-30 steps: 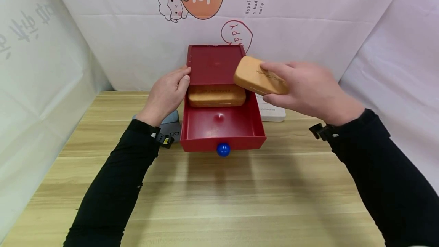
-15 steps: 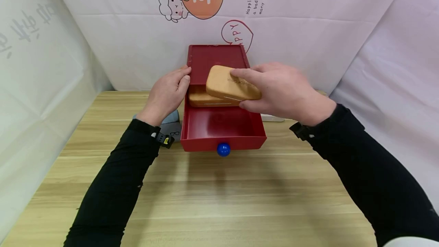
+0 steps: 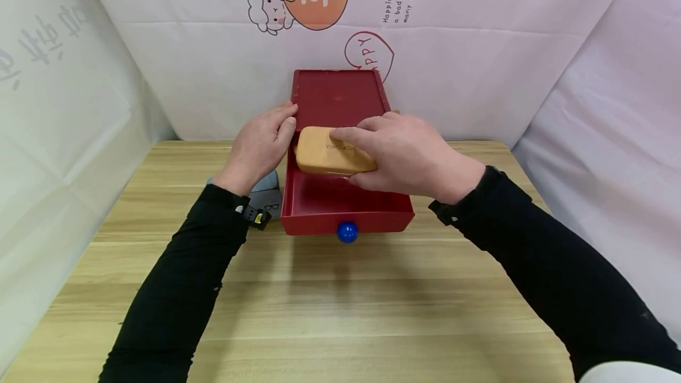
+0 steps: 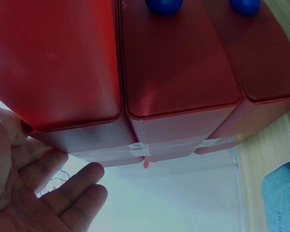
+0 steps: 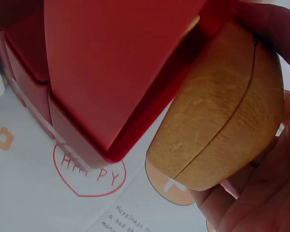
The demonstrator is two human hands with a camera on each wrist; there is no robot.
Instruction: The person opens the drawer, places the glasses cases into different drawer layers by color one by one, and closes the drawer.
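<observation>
Tan held case [image 3: 327,152] (one), two hands [image 3: 407,155].

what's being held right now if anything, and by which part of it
The right hand holds a tan case by its right end in the head view. The left hand rests at the red drawer unit's side, gripping nothing.

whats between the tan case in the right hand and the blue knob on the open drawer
From the tan case down, the head view shows part of the red drawer: its floor, then the front wall that bears the blue knob.
</observation>
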